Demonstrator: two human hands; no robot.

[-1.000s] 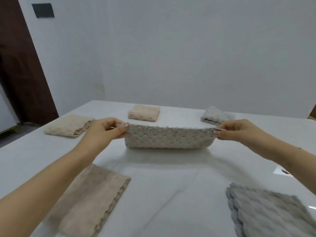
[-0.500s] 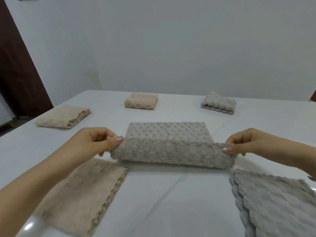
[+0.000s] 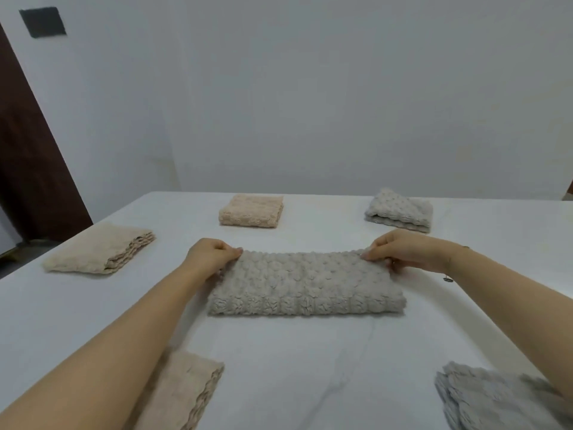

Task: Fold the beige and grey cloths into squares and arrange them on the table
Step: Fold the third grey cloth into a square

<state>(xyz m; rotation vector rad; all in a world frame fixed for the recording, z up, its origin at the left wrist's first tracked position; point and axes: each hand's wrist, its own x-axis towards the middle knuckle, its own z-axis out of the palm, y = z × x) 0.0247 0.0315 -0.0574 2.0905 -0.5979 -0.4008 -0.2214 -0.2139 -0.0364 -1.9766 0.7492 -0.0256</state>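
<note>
A bumpy grey-beige cloth (image 3: 305, 283) lies folded in half as a wide strip in the middle of the white table (image 3: 294, 352). My left hand (image 3: 210, 257) pinches its far left corner and my right hand (image 3: 400, 249) pinches its far right corner, both down at the table. A folded beige square (image 3: 251, 210) and a folded grey square (image 3: 400, 211) sit at the back. A larger folded beige cloth (image 3: 99, 251) lies at the left.
A flat beige cloth (image 3: 183, 392) lies near the front left edge, partly under my left forearm. A flat grey cloth (image 3: 496, 398) lies at the front right corner. A white wall stands behind the table; a dark door is at the far left.
Both hands carried the cloth's near edge over to the far edge and lowered it, so the cloth now lies flat, folded in half.
</note>
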